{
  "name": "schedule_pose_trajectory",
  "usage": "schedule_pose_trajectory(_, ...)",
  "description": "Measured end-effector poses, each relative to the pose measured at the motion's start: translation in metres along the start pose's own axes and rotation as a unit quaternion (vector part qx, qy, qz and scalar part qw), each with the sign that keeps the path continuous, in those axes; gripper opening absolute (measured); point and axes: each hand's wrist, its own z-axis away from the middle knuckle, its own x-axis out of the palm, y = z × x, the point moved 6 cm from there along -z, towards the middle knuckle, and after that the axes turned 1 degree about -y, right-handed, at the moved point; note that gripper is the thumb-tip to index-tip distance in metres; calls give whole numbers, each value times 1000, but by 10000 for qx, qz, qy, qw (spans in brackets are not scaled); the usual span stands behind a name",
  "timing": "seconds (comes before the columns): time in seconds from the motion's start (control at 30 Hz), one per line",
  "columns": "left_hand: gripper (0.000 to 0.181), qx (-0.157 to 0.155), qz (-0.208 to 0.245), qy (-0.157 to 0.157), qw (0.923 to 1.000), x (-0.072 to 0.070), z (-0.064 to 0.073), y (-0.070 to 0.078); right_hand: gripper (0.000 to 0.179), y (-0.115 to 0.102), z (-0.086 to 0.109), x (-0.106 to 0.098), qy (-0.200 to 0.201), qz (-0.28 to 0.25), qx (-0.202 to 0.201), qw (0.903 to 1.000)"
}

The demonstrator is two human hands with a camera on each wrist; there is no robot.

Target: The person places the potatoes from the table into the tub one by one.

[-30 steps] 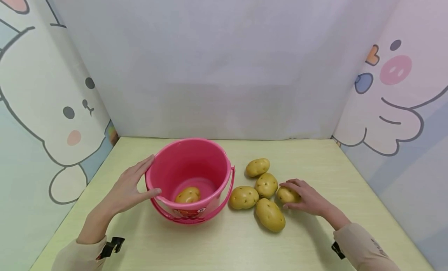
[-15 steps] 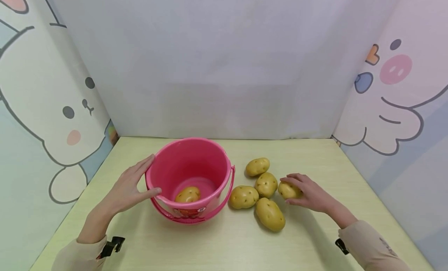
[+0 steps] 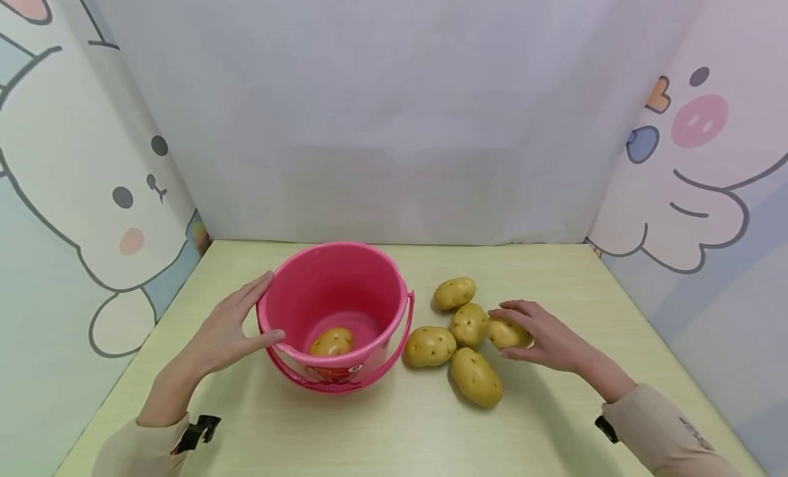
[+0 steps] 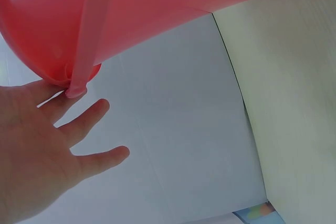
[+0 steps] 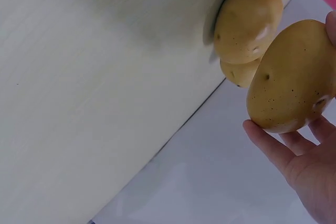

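Shifted right hand (image 3: 544,339) grips one of six potatoes (image 3: 506,334); splayed left (image 3: 223,334) touches one bucket (image 3: 345,275).

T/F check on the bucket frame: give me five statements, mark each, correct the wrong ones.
1. The left hand touches the pink bucket. True.
2. The right hand holds nothing. False: it holds a potato.
3. One potato lies inside the bucket. True.
4. The bucket's handle stands up over the opening. False: it hangs low around the near side.
5. Four unheld potatoes lie on the table. True.
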Motion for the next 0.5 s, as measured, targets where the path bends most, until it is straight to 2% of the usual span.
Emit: schedule_pose_trajectory(0.5,90,-57,40,-41,10000,0,0,0,62,-20,-7,-14,-123,184,-219,9995)
